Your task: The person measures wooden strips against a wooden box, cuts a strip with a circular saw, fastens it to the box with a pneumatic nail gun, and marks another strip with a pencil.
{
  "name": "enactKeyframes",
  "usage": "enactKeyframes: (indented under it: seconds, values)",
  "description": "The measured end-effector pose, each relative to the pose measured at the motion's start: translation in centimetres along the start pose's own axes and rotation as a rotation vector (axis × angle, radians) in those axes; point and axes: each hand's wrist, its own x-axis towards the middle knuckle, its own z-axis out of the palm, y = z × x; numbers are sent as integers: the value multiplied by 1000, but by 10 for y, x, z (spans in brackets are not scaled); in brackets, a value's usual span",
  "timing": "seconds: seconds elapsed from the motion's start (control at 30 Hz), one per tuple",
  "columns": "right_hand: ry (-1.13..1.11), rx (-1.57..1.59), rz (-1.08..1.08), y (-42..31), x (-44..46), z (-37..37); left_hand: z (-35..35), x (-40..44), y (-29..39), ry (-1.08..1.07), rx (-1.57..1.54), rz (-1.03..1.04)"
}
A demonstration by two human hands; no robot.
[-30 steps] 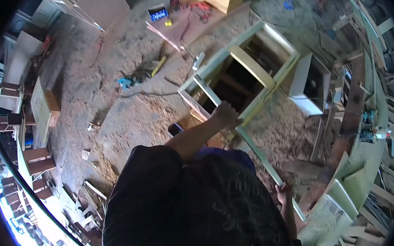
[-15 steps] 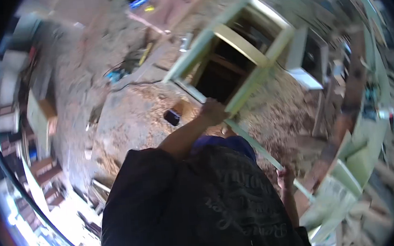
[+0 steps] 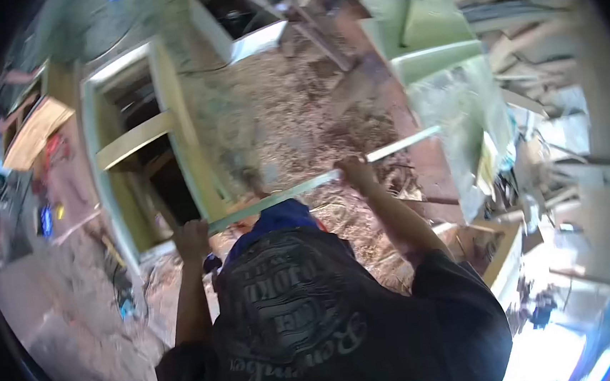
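A long, thin pale-green wooden strip [image 3: 287, 193] lies across in front of my body, above my knees. My left hand [image 3: 193, 239] is closed around its left end, near the lower corner of an open wooden cabinet frame [image 3: 136, 141]. Farther along, my right hand [image 3: 354, 173] grips the strip, and its free end points to the right. Blur hides the exact finger positions. The cabinet frame has a crossbar [image 3: 135, 141] and a dark interior.
Wood shavings [image 3: 299, 112] cover the floor. A smaller white-edged box [image 3: 257, 42] stands beyond them. Pale-green panels [image 3: 445, 54] lie at the right, with a heap of scrap wood [image 3: 537, 50] behind. A wooden box [image 3: 500, 254] sits at lower right.
My view has turned to the right, so the cabinet frame now appears at the left. Both hands still hold the strip, which now lies nearly level across the view.
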Motion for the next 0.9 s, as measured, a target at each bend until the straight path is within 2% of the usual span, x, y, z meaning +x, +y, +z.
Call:
enactKeyframes:
  seconds: [0.03, 0.07, 0.1, 0.13, 0.17, 0.2, 0.23, 0.27, 0.33, 0.43, 0.47, 0.53, 0.6, 0.73, 0.8, 0.9]
  values:
    - [-72, 119, 66, 8, 4, 12, 3, 0, -8, -5, -40, 34]
    - [-23, 162, 81, 10, 4, 16, -5, 5, 0, -167, 91, 68]
    - [97, 182, -73, 33, 6, 42, 1, 3, -2, -122, -58, -1]
    - [24, 159, 17, 23, 4, 30, -5, 2, 7, -133, 54, -22]
    - [351, 209, -256, 65, 19, 88, -2, 0, 4, -130, 9, -70]
    - [-83, 229, 93, 36, 14, 54, -9, -2, 8, -90, 29, -108]
    - [-11, -95, -12, 9, 8, 25, -1, -7, 3, -47, 15, -89]
    - [-70, -53, 30, 5, 9, 17, -12, -9, 14, 16, 2, -165]
    - [-59, -49, -38, 3, 10, 11, -10, -9, 11, 13, 41, -210]
    - [-84, -73, -30, -4, 11, 3, -21, -10, 9, -20, -89, -300]
    - [-8, -121, -104, -3, 13, 5, -24, -11, 5, -12, -91, -314]
    - [66, -176, -184, -3, 17, 4, -28, -13, 2, -169, 97, -315]
    - [-109, -162, -120, -8, 21, -1, -26, -14, -2, -196, 83, -315]
    - [-50, -131, -170, -6, 19, 0, -35, -10, -2, -343, 95, -312]
    - [29, -146, -230, -5, 19, 2, -36, -14, -8, -330, 113, -246]
    - [-46, -167, -182, -7, 19, 1, -30, -22, -11, -299, 197, -148]
